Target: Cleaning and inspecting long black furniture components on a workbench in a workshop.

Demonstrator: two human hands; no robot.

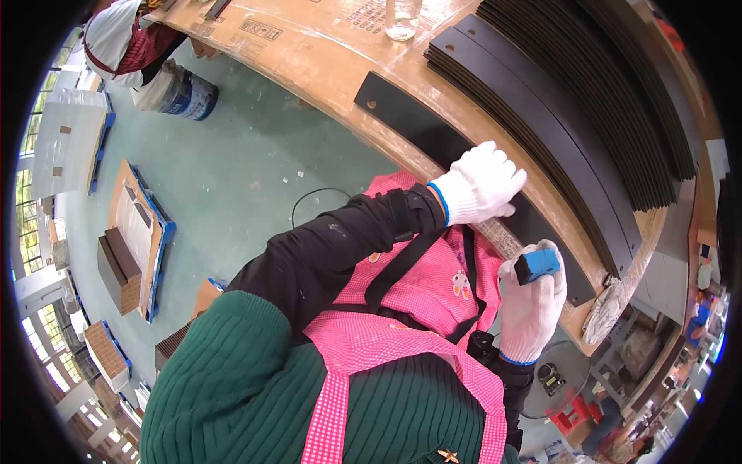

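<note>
A long dark board (417, 117) with a hole at its end lies along the near edge of the cardboard-covered table (325, 66). Over its middle rests my left hand (478, 185), in a white glove with a blue cuff; its fingers are curled, and whatever is beneath them is hidden. My right hand (533, 309), gloved the same way, grips a small block (539, 266), blue with a black face, above the board's near right end. Just beyond lies a stack of similar dark boards (533, 131), the top one also with holes.
More dark boards (603, 69) are stacked behind. A clear glass (402, 19) stands at the far table edge. Crumpled wrap (603, 309) hangs at the right corner. Another person (127, 39) is at the far left beside a blue bucket (189, 97). A loaded pallet (139, 232) stands on the floor.
</note>
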